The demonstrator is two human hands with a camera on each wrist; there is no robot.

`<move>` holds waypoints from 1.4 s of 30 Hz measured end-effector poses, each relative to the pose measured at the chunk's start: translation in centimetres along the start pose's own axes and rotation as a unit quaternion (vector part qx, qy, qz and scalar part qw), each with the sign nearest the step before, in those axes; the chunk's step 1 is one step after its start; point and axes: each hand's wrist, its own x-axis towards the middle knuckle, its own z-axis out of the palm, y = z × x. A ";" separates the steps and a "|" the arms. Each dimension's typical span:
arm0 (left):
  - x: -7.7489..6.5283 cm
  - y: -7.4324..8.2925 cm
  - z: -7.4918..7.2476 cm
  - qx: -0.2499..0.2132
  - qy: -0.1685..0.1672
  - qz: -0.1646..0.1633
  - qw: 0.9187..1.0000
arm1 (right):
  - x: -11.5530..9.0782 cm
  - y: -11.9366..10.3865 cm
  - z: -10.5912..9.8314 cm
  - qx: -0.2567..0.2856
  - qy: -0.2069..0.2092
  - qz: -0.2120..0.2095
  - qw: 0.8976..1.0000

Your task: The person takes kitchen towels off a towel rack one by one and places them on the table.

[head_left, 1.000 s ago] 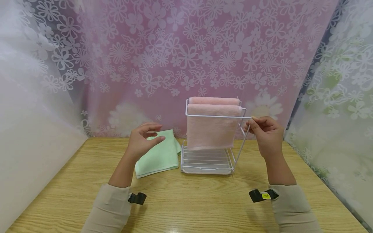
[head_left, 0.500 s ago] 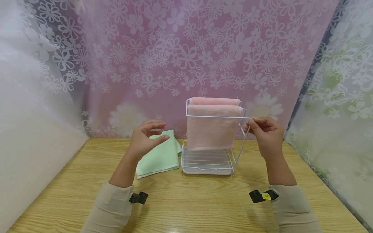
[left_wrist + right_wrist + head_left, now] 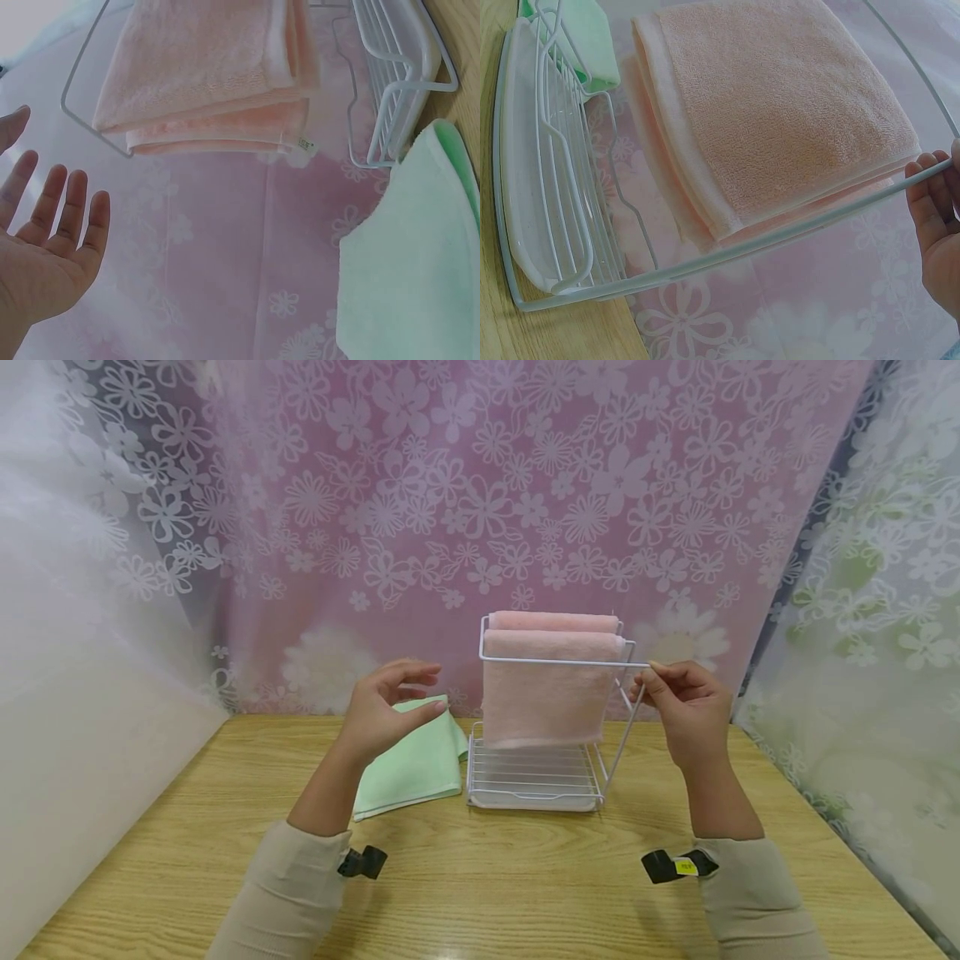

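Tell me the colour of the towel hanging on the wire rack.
The towel is pale pink; the right wrist view shows it best.

We see soft, even brightness; a small glare spot sits at six o'clock on the tabletop [image 3: 457,953] (shadows faint), and wrist views look slightly hazy.

I'm at a light wood-grain table [image 3: 525,893] that fills the lower part of what I see, its far edge meeting the backdrop at twelve o'clock. Behind it hangs a pink curtain [image 3: 465,510] printed with white flowers. At nine o'clock a pale, sheer white drape [image 3: 67,677] closes off the side; at three o'clock another sheer curtain [image 3: 877,635] shows what seem greenish flower shapes, though it's blurry there. The light is soft and even.
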 end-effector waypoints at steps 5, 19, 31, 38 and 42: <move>0.5 0.4 0.3 0.005 -0.008 0.011 1.000 | 0.0 -0.1 0.0 0.005 -0.002 -0.003 1.000; 1.8 1.4 1.0 0.003 -0.008 0.033 0.999 | 0.0 0.2 -0.1 0.025 -0.011 -0.014 1.000; 3.2 2.4 1.6 0.017 -0.019 0.031 0.999 | -0.1 0.1 0.1 0.017 -0.009 -0.014 1.000; 4.1 2.8 2.3 0.017 -0.027 0.019 0.999 | 0.0 0.1 0.0 0.017 -0.011 -0.015 1.000; 4.5 3.1 2.7 0.027 -0.036 0.017 0.999 | 0.0 0.2 0.0 0.017 -0.011 -0.015 1.000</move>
